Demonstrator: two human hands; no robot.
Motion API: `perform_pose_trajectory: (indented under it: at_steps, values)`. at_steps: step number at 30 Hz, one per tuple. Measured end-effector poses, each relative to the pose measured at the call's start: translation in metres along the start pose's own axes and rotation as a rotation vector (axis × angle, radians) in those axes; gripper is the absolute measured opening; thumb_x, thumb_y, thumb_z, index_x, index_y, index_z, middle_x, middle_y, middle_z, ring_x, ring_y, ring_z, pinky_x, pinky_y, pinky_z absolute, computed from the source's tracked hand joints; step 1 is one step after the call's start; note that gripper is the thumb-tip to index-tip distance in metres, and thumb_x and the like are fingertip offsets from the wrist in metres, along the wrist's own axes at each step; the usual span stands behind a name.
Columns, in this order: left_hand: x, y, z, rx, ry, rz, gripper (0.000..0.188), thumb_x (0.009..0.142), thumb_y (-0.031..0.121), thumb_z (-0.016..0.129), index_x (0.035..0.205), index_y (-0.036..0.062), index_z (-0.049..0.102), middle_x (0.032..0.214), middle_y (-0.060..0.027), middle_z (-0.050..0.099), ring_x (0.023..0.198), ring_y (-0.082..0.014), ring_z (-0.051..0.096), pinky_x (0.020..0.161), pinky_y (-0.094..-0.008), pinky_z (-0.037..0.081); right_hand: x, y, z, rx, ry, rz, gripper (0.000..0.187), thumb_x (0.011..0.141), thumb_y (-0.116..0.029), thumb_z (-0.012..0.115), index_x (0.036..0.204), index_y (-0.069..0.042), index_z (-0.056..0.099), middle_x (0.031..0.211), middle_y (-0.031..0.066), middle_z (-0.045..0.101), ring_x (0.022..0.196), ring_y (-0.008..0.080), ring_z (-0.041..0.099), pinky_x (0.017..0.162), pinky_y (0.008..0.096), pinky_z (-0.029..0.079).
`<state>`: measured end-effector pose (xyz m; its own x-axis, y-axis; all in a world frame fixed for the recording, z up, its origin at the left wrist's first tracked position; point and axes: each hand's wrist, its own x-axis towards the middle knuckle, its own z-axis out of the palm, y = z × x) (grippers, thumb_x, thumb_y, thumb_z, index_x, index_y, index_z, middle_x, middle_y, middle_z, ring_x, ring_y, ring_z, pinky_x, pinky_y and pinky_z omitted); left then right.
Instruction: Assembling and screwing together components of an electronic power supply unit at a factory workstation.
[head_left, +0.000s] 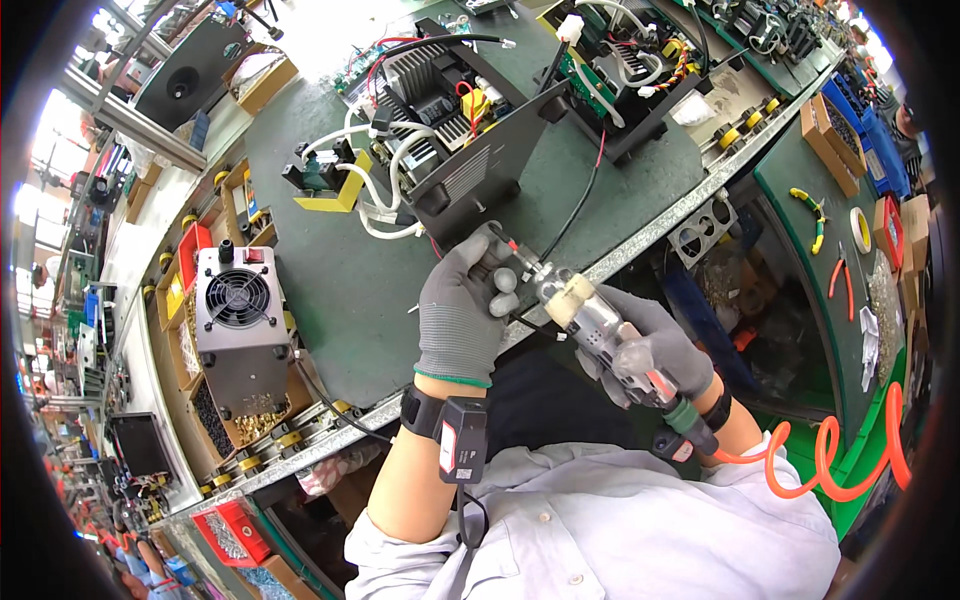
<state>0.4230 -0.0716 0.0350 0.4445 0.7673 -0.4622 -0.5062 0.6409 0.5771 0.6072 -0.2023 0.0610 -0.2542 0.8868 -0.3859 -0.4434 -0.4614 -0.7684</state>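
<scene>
In grey gloves, both of my hands are over the near edge of the green work mat (350, 325). My right hand (665, 345) wraps round an air screwdriver (596, 325), which tilts up and left and trails an orange coiled hose. At its bit end is my left hand (462, 300), fingers curled in a pinch; what they hold is hidden. Just beyond the fingertips stands a black metal housing (485, 175) with a slotted panel, heat sinks and a circuit board. White cables lead from it to a small board with a yellow edge (330, 190).
A second open housing (640, 100) stands to the right. Left of the mat is a grey box with a fan (240, 300), beside trays of screws (260, 425). Pliers (845, 285), a tape roll (860, 230) and a blue bin (880, 160) lie at the right.
</scene>
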Motion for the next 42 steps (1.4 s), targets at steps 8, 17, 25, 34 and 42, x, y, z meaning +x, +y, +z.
perform_pose_trajectory:
  at_steps: [8, 17, 25, 34, 42]
  values:
    - [0.009, 0.009, -0.003, -0.110, -0.109, 0.008, 0.027, 0.101, 0.020, 0.054, 0.118, -0.0011, 0.059, 0.085, -0.0021, 0.057, 0.064, -0.0107, 0.047, 0.046, -0.0215, 0.034, 0.009, 0.000, 0.001, 0.020, 0.020, -0.010, 0.093, 0.068, -0.027, 0.073, 0.147, 0.005, 0.038, 0.089, 0.0133, 0.062, 0.057, 0.0156, 0.063, 0.049, 0.0267, 0.054]
    - [0.021, -0.001, 0.001, -0.125, -0.126, 0.068, 0.026, 0.102, 0.019, 0.058, 0.120, -0.0002, 0.060, 0.078, 0.0010, 0.057, 0.058, -0.0081, 0.045, 0.044, -0.0216, 0.034, -0.005, -0.003, 0.001, 0.032, 0.030, -0.006, 0.092, 0.067, -0.026, 0.075, 0.146, 0.005, 0.038, 0.089, 0.0137, 0.063, 0.055, 0.0152, 0.062, 0.049, 0.0262, 0.053]
    - [0.018, -0.003, -0.007, -0.282, -0.227, -0.032, 0.026, 0.101, 0.019, 0.058, 0.119, -0.0006, 0.061, 0.076, -0.0013, 0.062, 0.057, -0.0088, 0.046, 0.044, -0.0215, 0.035, -0.012, -0.002, 0.003, 0.037, 0.033, 0.015, 0.094, 0.066, -0.020, 0.075, 0.148, 0.005, 0.038, 0.094, 0.0120, 0.060, 0.073, 0.0142, 0.062, 0.050, 0.0273, 0.056]
    - [0.001, 0.000, -0.003, -0.232, -0.274, -0.048, 0.029, 0.102, 0.016, 0.053, 0.120, -0.0054, 0.059, 0.076, -0.0037, 0.065, 0.056, -0.0112, 0.047, 0.044, -0.0223, 0.034, -0.021, -0.006, 0.004, 0.000, 0.018, 0.035, 0.098, 0.063, -0.020, 0.077, 0.149, 0.004, 0.036, 0.095, 0.0123, 0.061, 0.074, 0.0158, 0.063, 0.051, 0.0281, 0.056]
    - [-0.042, 0.000, 0.033, 0.089, 0.042, 0.134, 0.031, 0.100, 0.026, 0.055, 0.110, -0.0025, 0.064, 0.070, -0.0017, 0.059, 0.054, -0.0106, 0.048, 0.056, -0.0241, 0.042, -0.027, 0.002, 0.011, -0.321, 0.075, -0.069, 0.096, 0.064, -0.019, 0.072, 0.151, 0.000, 0.037, 0.103, 0.0062, 0.063, 0.085, 0.0134, 0.062, 0.078, 0.0279, 0.051]
